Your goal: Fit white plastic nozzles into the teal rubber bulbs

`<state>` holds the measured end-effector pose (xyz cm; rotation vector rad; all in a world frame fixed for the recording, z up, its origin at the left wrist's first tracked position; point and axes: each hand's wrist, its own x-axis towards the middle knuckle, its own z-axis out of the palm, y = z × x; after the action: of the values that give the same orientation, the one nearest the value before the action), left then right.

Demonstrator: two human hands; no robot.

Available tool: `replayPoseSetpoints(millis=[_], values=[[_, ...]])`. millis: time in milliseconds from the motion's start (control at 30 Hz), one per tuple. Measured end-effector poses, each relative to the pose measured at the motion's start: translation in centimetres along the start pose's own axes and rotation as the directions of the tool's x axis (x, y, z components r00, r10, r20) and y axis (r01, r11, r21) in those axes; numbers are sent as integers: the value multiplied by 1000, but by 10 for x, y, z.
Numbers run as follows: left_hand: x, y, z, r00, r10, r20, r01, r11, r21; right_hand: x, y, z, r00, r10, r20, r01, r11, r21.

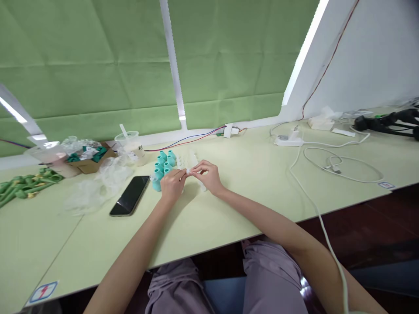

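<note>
Fingertips of my left hand (173, 183) and my right hand (209, 176) meet above the table, pinching a small white piece (189, 172) between them. Its exact kind is too small to make out. Just beyond and left of my left hand stand several turquoise bottle-shaped pieces (159, 167) with open necks, grouped in rows. Small white parts (181, 162) are lined up to their right, partly hidden by my fingers. A clear whitish strip (203, 186) lies under my right hand.
A black phone (130, 196) lies left of my hands, near crumpled plastic bags (98, 183). Behind are a cup with a straw (131, 146) and a cardboard box (93, 163). Green pieces (28, 185) lie far left. On the right sit a power strip (288, 140) and white cables (343, 157).
</note>
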<state>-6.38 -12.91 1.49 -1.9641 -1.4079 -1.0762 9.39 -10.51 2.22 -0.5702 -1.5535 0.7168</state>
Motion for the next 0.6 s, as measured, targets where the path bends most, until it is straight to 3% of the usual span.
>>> replayPoseSetpoints(millis=[600], values=[[-1,6,0,991,-118,59,117,993,12,-2,4,1,999,-7,-34,6,1000,-12]])
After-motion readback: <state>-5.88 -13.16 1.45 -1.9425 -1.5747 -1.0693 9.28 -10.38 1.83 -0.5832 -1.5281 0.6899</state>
